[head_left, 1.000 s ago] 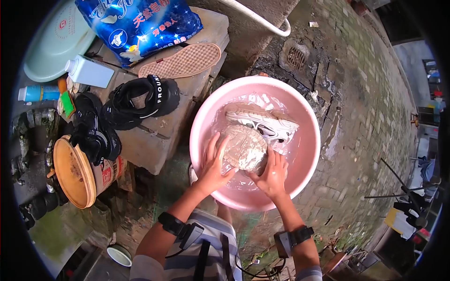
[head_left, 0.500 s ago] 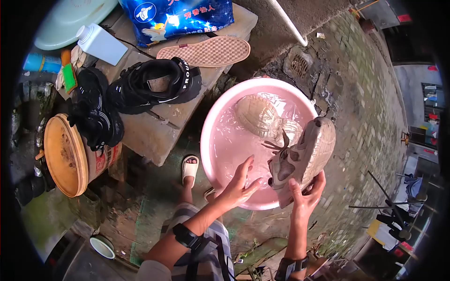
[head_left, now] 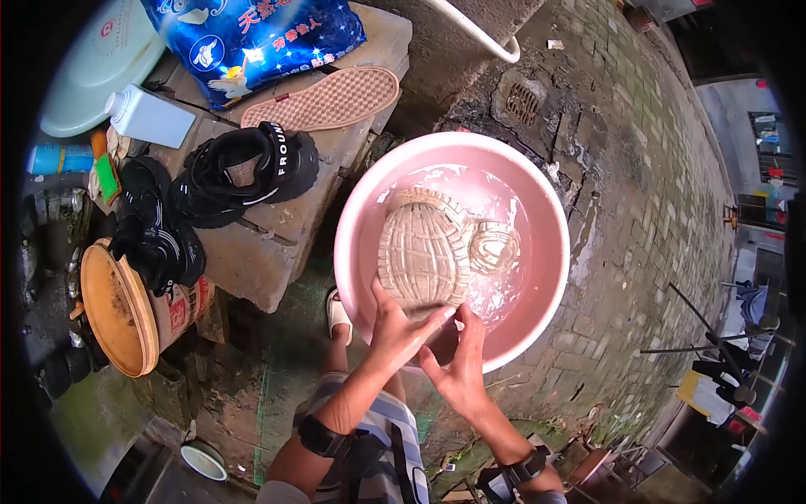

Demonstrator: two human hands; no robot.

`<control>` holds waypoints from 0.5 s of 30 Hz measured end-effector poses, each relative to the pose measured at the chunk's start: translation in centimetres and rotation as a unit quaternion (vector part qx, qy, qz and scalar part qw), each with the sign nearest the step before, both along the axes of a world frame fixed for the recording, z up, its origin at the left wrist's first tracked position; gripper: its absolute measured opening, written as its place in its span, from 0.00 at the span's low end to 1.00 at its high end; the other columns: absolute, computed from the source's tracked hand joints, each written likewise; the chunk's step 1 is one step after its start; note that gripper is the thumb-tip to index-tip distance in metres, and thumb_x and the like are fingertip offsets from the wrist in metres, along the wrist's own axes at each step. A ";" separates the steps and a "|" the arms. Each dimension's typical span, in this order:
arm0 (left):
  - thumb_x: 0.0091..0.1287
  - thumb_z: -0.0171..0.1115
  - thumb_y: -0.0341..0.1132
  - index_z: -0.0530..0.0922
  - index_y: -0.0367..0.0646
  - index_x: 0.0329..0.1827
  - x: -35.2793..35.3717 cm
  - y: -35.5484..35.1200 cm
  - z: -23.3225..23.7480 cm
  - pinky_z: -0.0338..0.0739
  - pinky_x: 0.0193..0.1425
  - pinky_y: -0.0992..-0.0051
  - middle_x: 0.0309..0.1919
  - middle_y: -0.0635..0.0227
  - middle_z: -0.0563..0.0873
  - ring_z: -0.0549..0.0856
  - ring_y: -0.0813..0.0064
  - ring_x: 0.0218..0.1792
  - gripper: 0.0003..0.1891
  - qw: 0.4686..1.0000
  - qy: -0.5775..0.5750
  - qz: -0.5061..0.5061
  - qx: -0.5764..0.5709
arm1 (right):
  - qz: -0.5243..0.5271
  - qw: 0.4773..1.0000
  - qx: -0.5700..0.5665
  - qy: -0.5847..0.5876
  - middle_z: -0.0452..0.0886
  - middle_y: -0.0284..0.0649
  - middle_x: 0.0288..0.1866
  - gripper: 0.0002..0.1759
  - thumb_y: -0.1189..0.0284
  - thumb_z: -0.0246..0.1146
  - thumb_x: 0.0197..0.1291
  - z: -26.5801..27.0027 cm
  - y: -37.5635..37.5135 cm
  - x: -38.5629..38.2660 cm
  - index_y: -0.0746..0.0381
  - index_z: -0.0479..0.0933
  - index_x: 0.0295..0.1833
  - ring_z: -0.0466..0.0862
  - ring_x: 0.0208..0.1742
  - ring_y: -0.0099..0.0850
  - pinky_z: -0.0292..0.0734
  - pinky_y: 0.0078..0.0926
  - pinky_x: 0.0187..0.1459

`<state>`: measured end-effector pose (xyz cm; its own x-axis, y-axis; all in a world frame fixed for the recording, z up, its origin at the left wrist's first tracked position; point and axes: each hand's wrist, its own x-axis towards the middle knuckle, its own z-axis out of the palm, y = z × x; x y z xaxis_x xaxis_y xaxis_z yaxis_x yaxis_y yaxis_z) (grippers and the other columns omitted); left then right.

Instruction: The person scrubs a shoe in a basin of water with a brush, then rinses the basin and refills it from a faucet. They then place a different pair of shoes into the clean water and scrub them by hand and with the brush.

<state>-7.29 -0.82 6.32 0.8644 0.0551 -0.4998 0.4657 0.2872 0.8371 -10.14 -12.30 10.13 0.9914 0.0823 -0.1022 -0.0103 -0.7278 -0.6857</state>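
A pale, worn sneaker is held over the pink basin, its ridged sole facing up. My left hand grips the near end of it, thumb across the sole and fingers along the left edge. At the right of that same end, my right hand has its thumb and fingers curled around the shoe's dark heel part, which the hands partly hide. Behind it, a second pale sneaker lies partly under the water with its sole showing.
On the stone slab at left are black sneakers, a woven insole, a blue detergent bag, a white bottle and a green-bristled brush. A wooden-lidded bucket stands below. A drain lies beyond the basin.
The sneaker has moved left over the basin and turned sole up. My left hand, empty before, now grips it, and my right hand has come left with the shoe.
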 end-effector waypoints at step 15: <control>0.45 0.64 0.16 0.39 0.40 0.66 1.8 1.0 -6.0 0.64 0.62 0.68 0.57 0.50 0.65 0.69 0.62 0.58 0.50 0.986 -0.066 0.040 0.146 | 0.224 0.902 -0.368 0.044 0.64 0.44 0.58 0.53 0.55 0.68 0.41 -6.1 -4.7 15.3 0.58 0.47 0.69 0.63 0.62 0.37 0.51 0.45 0.64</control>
<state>-5.53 0.23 0.35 0.9079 0.2509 -0.3358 0.3326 0.0565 0.9414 5.13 -17.00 4.02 0.8613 0.3499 -0.3684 0.3664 -0.9301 -0.0269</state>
